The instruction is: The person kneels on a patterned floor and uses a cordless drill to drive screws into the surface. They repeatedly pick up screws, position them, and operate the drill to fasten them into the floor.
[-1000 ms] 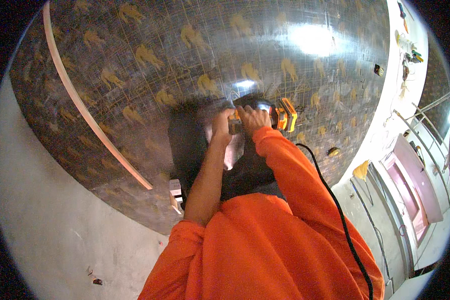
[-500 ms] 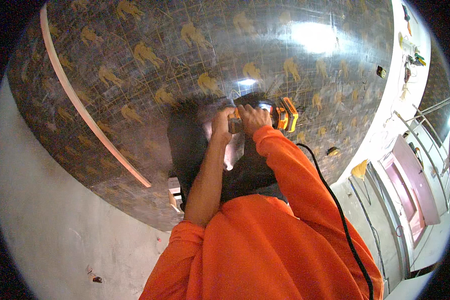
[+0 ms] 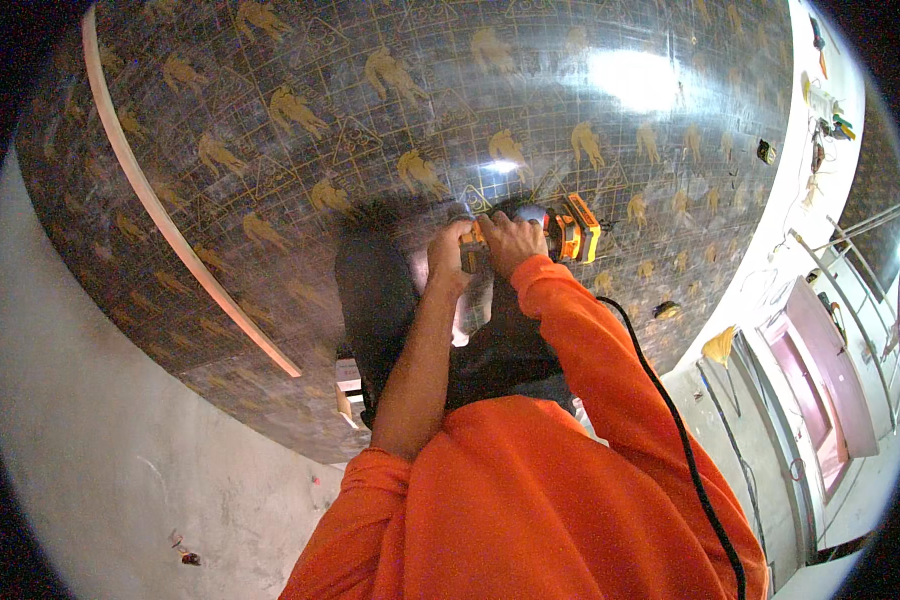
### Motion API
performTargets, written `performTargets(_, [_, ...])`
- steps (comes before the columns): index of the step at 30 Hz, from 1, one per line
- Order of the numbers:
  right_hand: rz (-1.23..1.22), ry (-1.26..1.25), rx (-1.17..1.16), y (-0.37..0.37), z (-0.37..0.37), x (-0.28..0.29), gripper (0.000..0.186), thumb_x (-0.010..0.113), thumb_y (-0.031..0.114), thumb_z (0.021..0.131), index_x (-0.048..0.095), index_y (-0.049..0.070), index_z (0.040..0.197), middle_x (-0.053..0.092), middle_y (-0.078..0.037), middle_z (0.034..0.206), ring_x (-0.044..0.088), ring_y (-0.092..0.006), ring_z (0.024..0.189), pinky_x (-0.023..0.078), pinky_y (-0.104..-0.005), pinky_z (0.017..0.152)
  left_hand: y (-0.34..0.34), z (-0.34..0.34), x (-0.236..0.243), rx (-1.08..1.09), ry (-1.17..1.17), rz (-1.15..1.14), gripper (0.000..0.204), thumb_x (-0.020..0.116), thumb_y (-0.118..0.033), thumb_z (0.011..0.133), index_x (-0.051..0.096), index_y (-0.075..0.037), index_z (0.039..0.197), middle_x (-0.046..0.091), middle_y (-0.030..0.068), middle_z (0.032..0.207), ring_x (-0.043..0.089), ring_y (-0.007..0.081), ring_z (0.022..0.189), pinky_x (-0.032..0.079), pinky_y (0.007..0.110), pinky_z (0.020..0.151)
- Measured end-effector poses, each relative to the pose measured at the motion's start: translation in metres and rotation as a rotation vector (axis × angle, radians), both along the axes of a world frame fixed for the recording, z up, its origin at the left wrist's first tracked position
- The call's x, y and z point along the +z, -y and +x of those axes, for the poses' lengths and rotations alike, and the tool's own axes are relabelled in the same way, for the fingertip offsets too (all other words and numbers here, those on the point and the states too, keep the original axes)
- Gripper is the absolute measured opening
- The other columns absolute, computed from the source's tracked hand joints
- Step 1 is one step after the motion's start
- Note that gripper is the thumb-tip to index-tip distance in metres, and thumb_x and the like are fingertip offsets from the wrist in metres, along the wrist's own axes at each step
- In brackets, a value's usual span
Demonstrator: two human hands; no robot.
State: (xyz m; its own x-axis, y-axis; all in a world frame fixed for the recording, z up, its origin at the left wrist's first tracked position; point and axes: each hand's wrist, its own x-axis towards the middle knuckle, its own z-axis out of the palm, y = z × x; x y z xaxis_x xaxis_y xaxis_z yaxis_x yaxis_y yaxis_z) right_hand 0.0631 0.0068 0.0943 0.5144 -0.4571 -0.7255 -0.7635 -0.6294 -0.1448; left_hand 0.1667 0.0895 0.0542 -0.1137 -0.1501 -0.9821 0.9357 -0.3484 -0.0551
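An orange-and-black cordless drill lies sideways across the dark panel in front of me, its battery end toward the right. My right hand is wrapped round its handle. My left hand is closed on the left end of the tool, close beside the right hand. The drill's working tip is hidden, so whether it touches the panel cannot be seen. Under my hands the large dark panel, printed with gold figures and grid lines, carries a bright light spot just beyond the tool. A pale, shiny patch shows between my forearms.
A long thin wooden strip lies on the panel at left. Small dark-and-yellow items rest on its right side. A black cable runs along my right sleeve. Several hand tools lie on the white strip at far right, near metal scaffold bars.
Both hands keep the same hold on the drill. The whole view has shifted very slightly, and the hands and drill sit marginally farther right in it.
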Motion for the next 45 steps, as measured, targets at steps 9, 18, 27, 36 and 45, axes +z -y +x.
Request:
performTargets(9, [-0.063, 0.042, 0.156, -0.003, -0.014, -0.011, 0.036, 0.051, 0.02, 0.09, 0.059, 0.022, 0.125, 0.066, -0.008, 0.11, 0.069, -0.0323, 0.086, 0.054, -0.0482, 0.073, -0.02, -0.022, 0.002, -0.137, 0.432, -0.264, 0.019, 0.066, -0.031, 0.079, 0.066, -0.013, 0.087, 0.062, 0.003, 0.08, 0.059, 0.0173, 0.072, 0.047, 0.036, 0.062])
performTargets(18, [-0.04, -0.145, 0.227, 0.026, -0.03, -0.039, 0.038, 0.064, 0.028, 0.085, 0.062, 0.017, 0.122, 0.07, -0.013, 0.11, 0.068, -0.0379, 0.096, 0.054, -0.0489, 0.083, -0.097, 0.025, 0.063, -0.314, 0.702, -0.266, 0.05, 0.061, -0.044, 0.089, 0.064, -0.006, 0.121, 0.071, 0.006, 0.1, 0.065, 0.0207, 0.089, 0.052, 0.036, 0.08])
performTargets(27, [-0.301, 0.411, 0.355, 0.006, -0.139, -0.069, 0.04, 0.06, 0.018, 0.084, 0.066, 0.012, 0.122, 0.07, -0.014, 0.111, 0.069, -0.0324, 0.094, 0.055, -0.0453, 0.08, -0.526, -0.014, 0.019, -1.088, 1.468, 0.234, 0.047, 0.047, 0.0, 0.082, 0.055, -0.004, 0.128, 0.061, 0.0207, 0.117, 0.056, 0.0375, 0.111, 0.044, 0.044, 0.099])
performTargets(36, [-0.426, 0.551, -0.05, -0.14, -0.157, 0.03, 0.062, 0.076, 0.022, 0.071, 0.058, 0.014, 0.13, 0.066, -0.016, 0.115, 0.065, -0.0351, 0.102, 0.052, -0.043, 0.085, -0.588, 0.052, -0.041, -1.802, 1.135, 0.088, 0.019, 0.056, -0.014, 0.085, 0.067, 0.001, 0.085, 0.068, 0.0204, 0.074, 0.069, 0.0342, 0.079, 0.055, 0.048, 0.069])
performTargets(45, [-0.648, 0.793, -0.41, -0.182, -0.159, 0.092, 0.057, 0.078, 0.026, 0.071, 0.063, 0.006, 0.122, 0.066, -0.017, 0.113, 0.064, -0.036, 0.101, 0.051, -0.0396, 0.086, -0.562, 0.033, -0.044, -1.61, 1.438, 0.197, 0.02, 0.055, -0.013, 0.088, 0.065, 0.004, 0.094, 0.065, 0.0241, 0.088, 0.066, 0.0364, 0.088, 0.053, 0.048, 0.076])
